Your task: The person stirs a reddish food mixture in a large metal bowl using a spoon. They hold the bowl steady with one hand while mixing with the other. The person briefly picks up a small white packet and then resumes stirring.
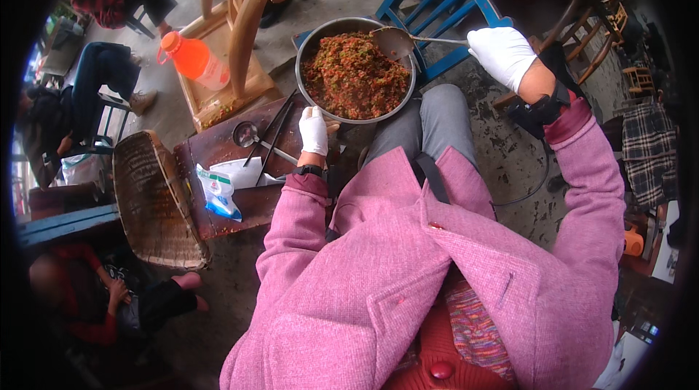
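Note:
A round metal basin (301, 80) in front of my knees holds a heap of chopped red and green peppers (355, 76). My right hand (501, 55), in a white glove, grips the thin handle of a large metal spoon (394, 43). The spoon's bowl rests over the right side of the heap, with bits of pepper stuck to it. At the basin's near left rim is my left hand (314, 132), also in a white glove. Its fingers hold the rim; part of the grip is hidden.
Left of me, a dark wooden bench (246, 215) carries a metal ladle (247, 134), black chopsticks (276, 133) and a plastic packet (219, 193). A bottle of orange liquid (196, 62) stands beyond on a wooden chair (191, 100). Also around are a woven basket (155, 204), a blue chair (437, 7) and several seated people.

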Demonstrator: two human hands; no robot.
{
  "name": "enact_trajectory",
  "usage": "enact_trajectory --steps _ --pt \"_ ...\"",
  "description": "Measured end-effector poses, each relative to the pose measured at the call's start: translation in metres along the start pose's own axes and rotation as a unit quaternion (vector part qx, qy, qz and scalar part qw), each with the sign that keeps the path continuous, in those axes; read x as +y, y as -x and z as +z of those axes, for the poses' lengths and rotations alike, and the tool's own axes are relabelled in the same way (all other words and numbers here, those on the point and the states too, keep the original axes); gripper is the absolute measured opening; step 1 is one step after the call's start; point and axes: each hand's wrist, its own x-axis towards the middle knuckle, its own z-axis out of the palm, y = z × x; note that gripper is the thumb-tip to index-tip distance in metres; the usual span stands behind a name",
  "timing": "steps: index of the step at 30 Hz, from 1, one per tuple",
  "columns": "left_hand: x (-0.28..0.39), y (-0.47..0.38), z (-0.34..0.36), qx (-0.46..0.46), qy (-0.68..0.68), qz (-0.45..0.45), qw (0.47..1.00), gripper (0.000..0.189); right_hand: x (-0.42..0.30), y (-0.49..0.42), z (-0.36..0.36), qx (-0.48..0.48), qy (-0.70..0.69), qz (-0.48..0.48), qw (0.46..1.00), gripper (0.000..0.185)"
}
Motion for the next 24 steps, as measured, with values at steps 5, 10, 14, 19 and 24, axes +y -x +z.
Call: enact_trajectory --steps 5,10,14,19,24 --pt "-0.007 0.001 0.006 0.005 0.033 0.007 0.999 0.021 -0.014 -0.011 -0.002 -0.03 0.001 -0.044 0.999 0.012" --pt "-0.013 0.005 0.01 0.013 0.063 0.016 0.998 0.021 -0.037 -0.025 0.016 -0.157 -0.057 -0.056 0.984 0.018" --pt "-0.011 0.008 0.009 -0.003 0.063 0.01 0.998 0.021 -0.029 -0.036 0.028 -0.249 -0.131 0.001 0.96 0.021" --pt "-0.006 0.01 0.009 -0.012 0.059 -0.014 0.998 0.023 -0.023 -0.039 0.043 -0.367 -0.25 0.075 0.893 0.03" --pt "-0.003 0.011 0.008 -0.026 0.049 -0.018 0.998 0.024 -0.037 -0.017 0.06 -0.415 -0.462 0.225 0.751 0.028"
